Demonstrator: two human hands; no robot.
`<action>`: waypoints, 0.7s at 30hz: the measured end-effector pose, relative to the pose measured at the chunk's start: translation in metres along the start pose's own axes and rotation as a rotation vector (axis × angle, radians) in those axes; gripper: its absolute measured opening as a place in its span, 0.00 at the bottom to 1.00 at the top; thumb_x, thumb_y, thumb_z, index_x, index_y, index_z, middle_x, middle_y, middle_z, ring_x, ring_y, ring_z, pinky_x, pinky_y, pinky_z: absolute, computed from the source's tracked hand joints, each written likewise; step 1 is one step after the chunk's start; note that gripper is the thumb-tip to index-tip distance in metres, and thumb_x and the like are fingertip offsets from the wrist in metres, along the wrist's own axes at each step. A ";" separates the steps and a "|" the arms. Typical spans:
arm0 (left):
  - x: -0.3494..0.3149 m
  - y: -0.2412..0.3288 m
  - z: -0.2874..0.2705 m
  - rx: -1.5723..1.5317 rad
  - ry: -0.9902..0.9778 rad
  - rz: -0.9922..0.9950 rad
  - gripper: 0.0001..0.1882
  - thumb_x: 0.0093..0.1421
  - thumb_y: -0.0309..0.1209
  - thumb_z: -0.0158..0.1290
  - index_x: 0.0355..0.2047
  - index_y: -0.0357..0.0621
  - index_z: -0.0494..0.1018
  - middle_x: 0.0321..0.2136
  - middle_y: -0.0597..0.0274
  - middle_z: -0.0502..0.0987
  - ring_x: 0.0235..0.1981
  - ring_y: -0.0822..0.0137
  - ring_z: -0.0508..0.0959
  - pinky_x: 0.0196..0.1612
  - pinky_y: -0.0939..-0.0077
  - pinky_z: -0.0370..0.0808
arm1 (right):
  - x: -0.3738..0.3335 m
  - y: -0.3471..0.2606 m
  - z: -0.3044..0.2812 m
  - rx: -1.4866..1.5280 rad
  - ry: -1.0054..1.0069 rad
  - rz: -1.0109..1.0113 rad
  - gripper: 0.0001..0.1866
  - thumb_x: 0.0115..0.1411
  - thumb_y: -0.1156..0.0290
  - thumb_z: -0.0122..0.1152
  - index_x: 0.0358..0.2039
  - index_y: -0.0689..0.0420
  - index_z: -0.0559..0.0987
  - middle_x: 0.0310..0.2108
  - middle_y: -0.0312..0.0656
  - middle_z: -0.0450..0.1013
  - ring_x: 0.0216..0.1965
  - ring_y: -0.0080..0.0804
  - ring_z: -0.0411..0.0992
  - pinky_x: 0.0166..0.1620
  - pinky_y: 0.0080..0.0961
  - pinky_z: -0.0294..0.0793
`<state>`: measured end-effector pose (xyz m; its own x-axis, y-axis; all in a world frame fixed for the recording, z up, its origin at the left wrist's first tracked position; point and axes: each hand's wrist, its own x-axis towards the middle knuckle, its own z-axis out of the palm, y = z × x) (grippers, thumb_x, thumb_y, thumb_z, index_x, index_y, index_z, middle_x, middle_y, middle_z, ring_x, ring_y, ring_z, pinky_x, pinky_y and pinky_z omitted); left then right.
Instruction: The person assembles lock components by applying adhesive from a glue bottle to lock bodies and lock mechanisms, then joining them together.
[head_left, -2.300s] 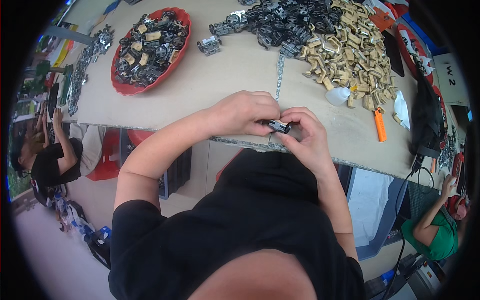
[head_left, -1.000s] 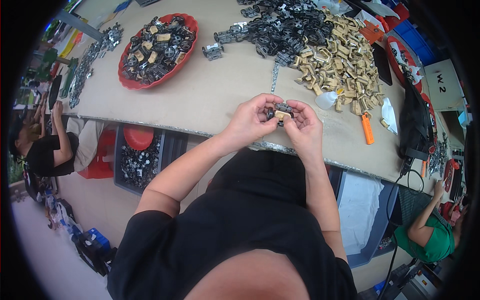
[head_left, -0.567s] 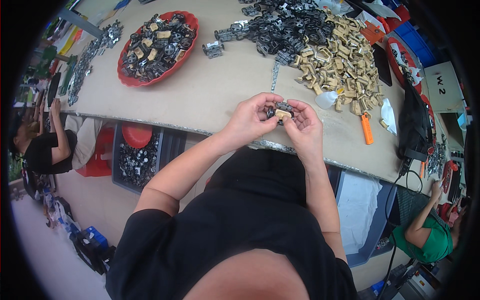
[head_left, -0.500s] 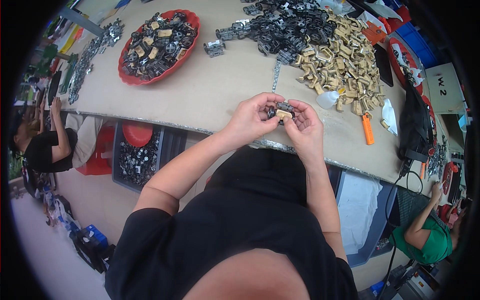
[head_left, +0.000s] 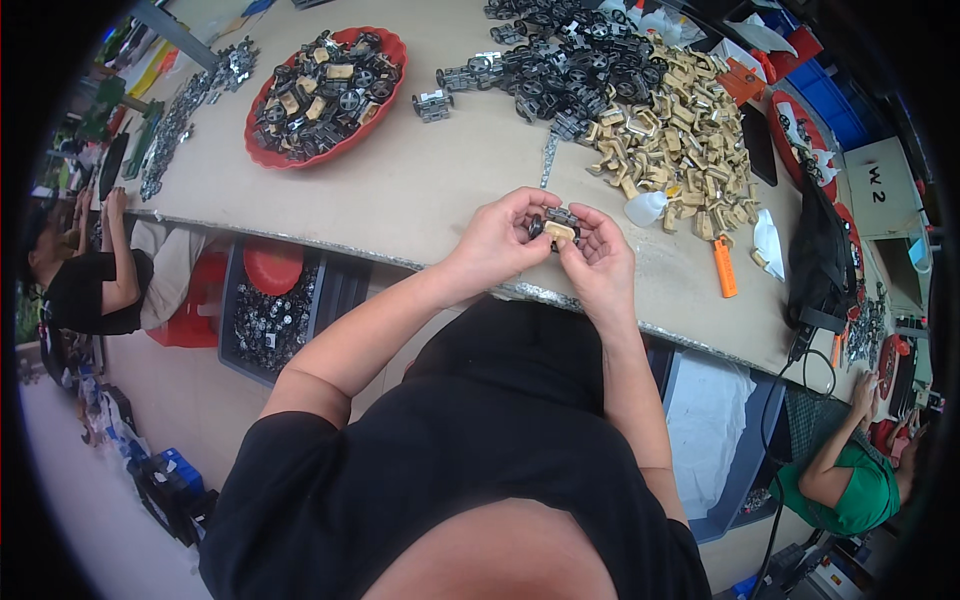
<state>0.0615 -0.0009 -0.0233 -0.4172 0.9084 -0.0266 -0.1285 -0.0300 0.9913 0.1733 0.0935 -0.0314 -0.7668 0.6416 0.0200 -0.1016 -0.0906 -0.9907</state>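
Observation:
Above the table's near edge, my left hand point(head_left: 503, 238) and my right hand point(head_left: 598, 258) hold a small toy car chassis point(head_left: 562, 215) between them. It has black wheels and a grey body, and a tan plastic part point(head_left: 559, 233) sits against it under the fingertips. Both thumbs press from the near side; the other fingers curl round the far side. Beyond my hands lies a heap of tan parts point(head_left: 690, 130), right beside a pile of black and grey wheeled chassis point(head_left: 560, 60). A single chassis point(head_left: 433, 105) lies apart, left of that pile.
A red scalloped bowl point(head_left: 400, 75) of assembled pieces stands at left. To the right are a white squeeze bottle point(head_left: 645, 208), an orange cutter point(head_left: 724, 268) and a black bag point(head_left: 822, 260). Grey bins point(head_left: 232, 330) sit below the table. Other people work at both sides.
The whole view has shifted slightly. My hands keep the same grip on the chassis and the tan part.

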 end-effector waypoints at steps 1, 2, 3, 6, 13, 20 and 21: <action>0.000 -0.001 0.001 0.008 0.028 0.027 0.18 0.49 0.18 0.47 0.42 0.34 0.62 0.32 0.61 0.69 0.32 0.78 0.70 0.35 0.86 0.69 | 0.000 0.000 0.000 0.007 0.006 -0.006 0.19 0.48 0.83 0.53 0.43 0.68 0.65 0.36 0.42 0.67 0.36 0.23 0.67 0.42 0.18 0.67; 0.000 -0.002 0.002 0.017 0.055 0.053 0.18 0.48 0.19 0.49 0.41 0.35 0.64 0.29 0.64 0.70 0.28 0.81 0.69 0.31 0.89 0.68 | 0.000 0.000 0.000 0.014 0.013 -0.012 0.19 0.48 0.83 0.53 0.43 0.68 0.65 0.36 0.42 0.67 0.36 0.23 0.67 0.41 0.18 0.67; 0.001 -0.002 0.003 0.018 0.056 0.052 0.18 0.48 0.19 0.49 0.41 0.35 0.64 0.29 0.64 0.70 0.28 0.81 0.69 0.31 0.89 0.68 | 0.000 0.000 0.000 0.015 0.012 -0.011 0.19 0.48 0.83 0.53 0.43 0.68 0.65 0.36 0.42 0.67 0.36 0.23 0.67 0.41 0.18 0.67; 0.002 -0.002 0.004 0.080 0.087 0.024 0.17 0.47 0.20 0.49 0.40 0.35 0.64 0.27 0.65 0.70 0.27 0.82 0.69 0.30 0.88 0.67 | -0.001 0.001 0.001 0.011 0.016 -0.019 0.19 0.48 0.83 0.53 0.42 0.68 0.65 0.36 0.42 0.68 0.36 0.22 0.67 0.41 0.18 0.67; 0.003 -0.001 0.006 0.005 0.084 0.005 0.17 0.47 0.19 0.49 0.40 0.35 0.64 0.27 0.65 0.70 0.28 0.81 0.69 0.31 0.88 0.68 | -0.002 0.003 0.002 -0.038 0.037 -0.053 0.19 0.47 0.83 0.53 0.42 0.69 0.65 0.35 0.43 0.68 0.35 0.23 0.67 0.40 0.18 0.68; 0.002 -0.002 0.003 0.013 0.033 0.018 0.17 0.48 0.18 0.47 0.42 0.34 0.64 0.30 0.63 0.69 0.30 0.81 0.70 0.32 0.88 0.68 | -0.003 0.003 0.002 -0.058 0.049 -0.059 0.19 0.47 0.83 0.53 0.42 0.69 0.66 0.35 0.43 0.68 0.35 0.23 0.67 0.39 0.18 0.68; 0.002 -0.001 0.003 0.013 0.032 0.021 0.17 0.48 0.18 0.47 0.42 0.34 0.64 0.30 0.63 0.69 0.30 0.81 0.70 0.32 0.88 0.68 | -0.003 0.004 0.001 -0.059 0.049 -0.061 0.19 0.47 0.83 0.53 0.42 0.69 0.66 0.35 0.43 0.68 0.35 0.23 0.67 0.39 0.18 0.68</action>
<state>0.0634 0.0022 -0.0239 -0.4484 0.8938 -0.0099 -0.1077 -0.0431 0.9932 0.1745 0.0902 -0.0347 -0.7283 0.6811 0.0750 -0.1083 -0.0064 -0.9941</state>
